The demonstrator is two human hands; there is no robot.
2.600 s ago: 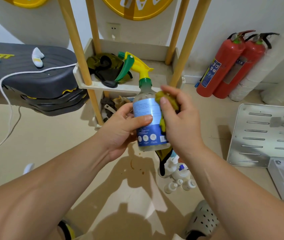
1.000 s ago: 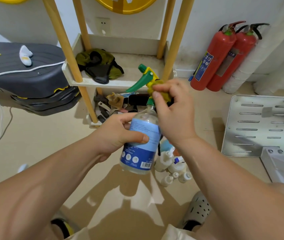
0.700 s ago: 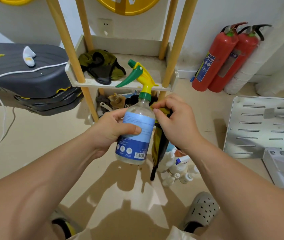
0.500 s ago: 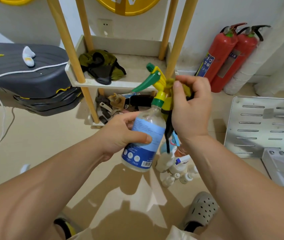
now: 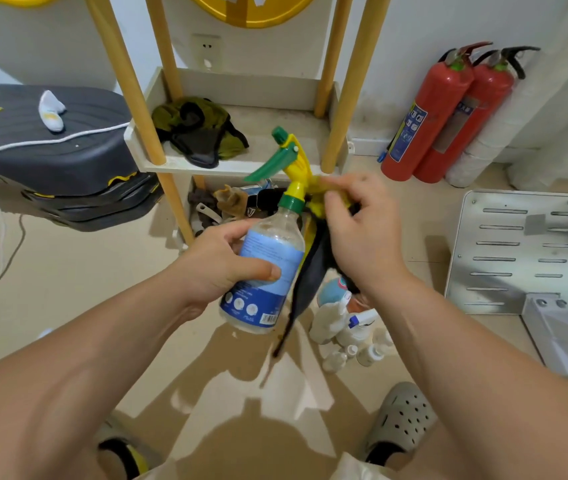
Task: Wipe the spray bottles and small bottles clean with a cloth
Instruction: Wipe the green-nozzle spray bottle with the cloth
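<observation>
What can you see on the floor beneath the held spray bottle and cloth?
A cluster of small white bottles stands there, one with a blue-tipped nozzle. The hanging cloth and the right arm hide part of it, so the full count cannot be told.

Left hand (image 5: 216, 268) grips spray bottle (image 5: 275, 251), thumb across front; right hand (image 5: 365, 237) pinches cloth (image 5: 312, 268).

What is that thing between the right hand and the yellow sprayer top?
In the head view, a yellow-and-black cloth lies there: the right hand holds it against the sprayer top, its dark end hanging beside the spray bottle.
</observation>
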